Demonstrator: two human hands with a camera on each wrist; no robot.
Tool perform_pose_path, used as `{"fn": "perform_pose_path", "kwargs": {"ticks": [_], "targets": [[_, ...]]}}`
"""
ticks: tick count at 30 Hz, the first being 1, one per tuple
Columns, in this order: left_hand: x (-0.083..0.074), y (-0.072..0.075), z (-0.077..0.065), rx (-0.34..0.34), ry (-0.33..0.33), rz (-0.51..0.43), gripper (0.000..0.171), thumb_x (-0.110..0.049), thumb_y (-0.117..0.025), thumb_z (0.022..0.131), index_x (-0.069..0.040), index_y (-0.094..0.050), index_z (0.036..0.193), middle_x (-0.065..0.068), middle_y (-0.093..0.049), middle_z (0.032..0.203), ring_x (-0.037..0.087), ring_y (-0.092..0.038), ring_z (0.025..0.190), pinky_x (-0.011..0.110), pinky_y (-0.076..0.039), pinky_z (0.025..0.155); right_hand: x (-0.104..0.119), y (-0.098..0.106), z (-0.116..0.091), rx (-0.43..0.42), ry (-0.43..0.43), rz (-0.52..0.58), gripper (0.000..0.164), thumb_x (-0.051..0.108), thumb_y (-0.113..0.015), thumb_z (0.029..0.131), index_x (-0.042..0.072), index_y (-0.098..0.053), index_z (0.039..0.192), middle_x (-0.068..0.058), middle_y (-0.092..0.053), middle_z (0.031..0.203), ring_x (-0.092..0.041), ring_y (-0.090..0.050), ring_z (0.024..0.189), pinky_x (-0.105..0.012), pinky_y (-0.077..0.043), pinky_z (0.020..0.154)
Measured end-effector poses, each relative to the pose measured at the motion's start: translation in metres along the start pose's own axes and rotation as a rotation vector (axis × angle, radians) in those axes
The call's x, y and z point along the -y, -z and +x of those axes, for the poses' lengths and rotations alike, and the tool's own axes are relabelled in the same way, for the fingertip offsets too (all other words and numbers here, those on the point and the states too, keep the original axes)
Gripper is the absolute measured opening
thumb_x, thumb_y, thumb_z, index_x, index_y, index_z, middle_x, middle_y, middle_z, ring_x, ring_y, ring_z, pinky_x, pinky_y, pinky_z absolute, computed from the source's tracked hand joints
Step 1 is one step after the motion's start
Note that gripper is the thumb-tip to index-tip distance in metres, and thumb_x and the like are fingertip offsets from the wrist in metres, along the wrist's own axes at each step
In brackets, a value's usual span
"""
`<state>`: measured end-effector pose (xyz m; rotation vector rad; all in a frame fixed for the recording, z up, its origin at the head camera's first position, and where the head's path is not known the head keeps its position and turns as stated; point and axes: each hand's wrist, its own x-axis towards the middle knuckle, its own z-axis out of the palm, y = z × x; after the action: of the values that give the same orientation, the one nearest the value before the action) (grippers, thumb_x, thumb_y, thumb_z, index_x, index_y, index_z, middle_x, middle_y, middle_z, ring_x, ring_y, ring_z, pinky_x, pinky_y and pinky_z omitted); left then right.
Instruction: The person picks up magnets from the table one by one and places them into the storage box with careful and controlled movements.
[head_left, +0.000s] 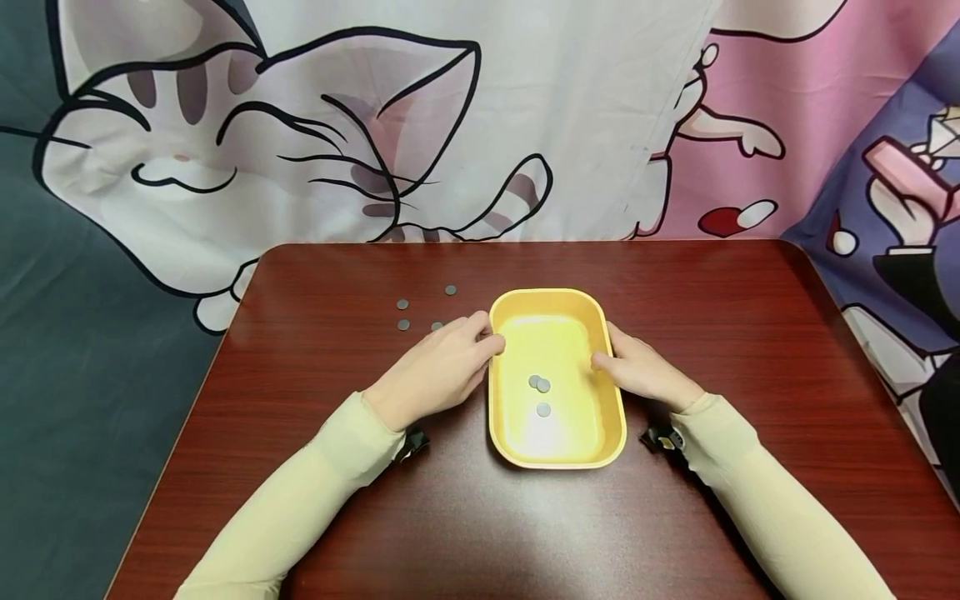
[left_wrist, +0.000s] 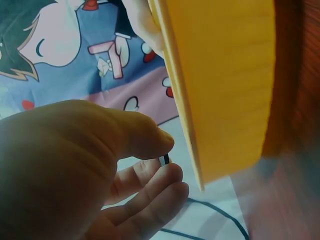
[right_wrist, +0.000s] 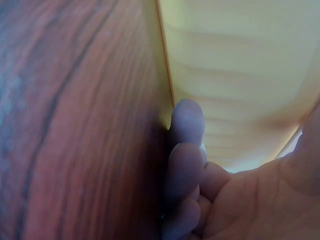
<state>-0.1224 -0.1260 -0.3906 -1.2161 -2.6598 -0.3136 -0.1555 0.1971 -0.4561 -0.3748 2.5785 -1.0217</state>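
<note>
A yellow rectangular tray sits on the table, with three small round grey discs on its floor, two of them touching. My right hand holds the tray's right side, thumb over the rim and fingers against the outer wall. At the left rim, my left hand pinches another small grey disc between thumb and fingertips; only its edge shows in the left wrist view. Beyond that hand, several more discs lie on the table, one partly hidden by it.
The dark red-brown wooden table has rounded far corners. Behind it hangs a cloth printed with cartoon figures. A black object shows at the right edge of the head view.
</note>
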Motion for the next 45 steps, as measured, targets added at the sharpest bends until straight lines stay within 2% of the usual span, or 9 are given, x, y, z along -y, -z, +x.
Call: {"fn": "perform_pose_path", "kwargs": {"ticks": [9,14,20,23,30,32,38,45], "targets": [[-0.016,-0.008,0.029,-0.034,-0.078,-0.037,0.012,-0.005,-0.06,0.097,-0.01,-0.067,0.106,0.004,-0.058,0.102,0.02,-0.059,0.087,0.026,-0.051,0.077,0.0,0.0,0.0,0.008,-0.004,0.013,0.058,0.015,-0.056,0.094,0.003,-0.041,0.148,-0.021,-0.067,0.122,-0.022,-0.071,0.093,-0.037,-0.059,0.082],[-0.024,-0.02,0.04,-0.003,-0.092,-0.043,0.01,-0.008,-0.062,0.098,-0.011,-0.066,0.107,0.002,-0.058,0.102,0.018,-0.057,0.086,0.024,-0.05,0.076,0.0,0.0,0.0,0.013,-0.002,0.024,0.059,0.015,-0.056,0.095,0.004,-0.04,0.15,-0.021,-0.067,0.123,-0.022,-0.071,0.093,-0.035,-0.058,0.082],[-0.026,-0.035,0.048,0.029,-0.106,-0.028,0.009,-0.009,-0.061,0.099,-0.012,-0.066,0.106,0.003,-0.057,0.098,0.018,-0.055,0.082,0.025,-0.049,0.078,-0.001,0.0,0.001,0.011,0.003,0.025,0.055,0.015,-0.056,0.095,0.004,-0.042,0.147,-0.02,-0.068,0.121,-0.021,-0.07,0.092,-0.034,-0.057,0.081],[-0.026,-0.041,0.051,0.072,-0.098,-0.009,0.008,-0.009,-0.06,0.099,-0.013,-0.066,0.102,0.002,-0.056,0.093,0.018,-0.055,0.078,0.025,-0.049,0.076,-0.001,0.0,0.001,0.006,0.001,0.014,0.056,0.015,-0.056,0.094,0.004,-0.042,0.147,-0.02,-0.067,0.122,-0.021,-0.07,0.093,-0.035,-0.057,0.082],[-0.028,-0.049,0.054,0.26,-0.037,0.025,0.004,-0.016,-0.065,0.098,-0.015,-0.069,0.097,0.001,-0.058,0.089,0.017,-0.059,0.074,0.026,-0.051,0.071,-0.001,0.0,0.001,0.013,-0.007,0.026,0.056,0.015,-0.056,0.095,0.004,-0.041,0.149,-0.02,-0.067,0.122,-0.022,-0.07,0.094,-0.034,-0.058,0.081],[-0.029,-0.051,0.054,0.296,-0.019,0.03,0.004,-0.019,-0.067,0.098,-0.015,-0.069,0.096,0.0,-0.058,0.088,0.017,-0.059,0.074,0.027,-0.051,0.072,0.0,0.0,0.0,0.015,-0.009,0.026,0.056,0.015,-0.056,0.095,0.004,-0.041,0.148,-0.02,-0.067,0.121,-0.021,-0.07,0.094,-0.034,-0.058,0.081],[-0.031,-0.053,0.054,0.349,0.008,0.05,0.007,-0.02,-0.067,0.099,-0.019,-0.071,0.093,-0.001,-0.059,0.086,0.018,-0.06,0.075,0.028,-0.051,0.071,0.0,0.0,0.0,0.014,-0.011,0.019,0.056,0.016,-0.056,0.095,0.004,-0.041,0.148,-0.02,-0.067,0.121,-0.022,-0.07,0.093,-0.034,-0.057,0.081],[-0.032,-0.054,0.053,0.363,0.013,0.071,0.012,-0.017,-0.068,0.097,-0.02,-0.075,0.088,-0.002,-0.064,0.085,0.017,-0.064,0.078,0.028,-0.055,0.075,0.0,0.0,0.0,0.003,-0.004,0.004,0.054,0.015,-0.056,0.095,0.003,-0.043,0.146,-0.021,-0.067,0.121,-0.023,-0.069,0.095,-0.036,-0.057,0.083]]}}
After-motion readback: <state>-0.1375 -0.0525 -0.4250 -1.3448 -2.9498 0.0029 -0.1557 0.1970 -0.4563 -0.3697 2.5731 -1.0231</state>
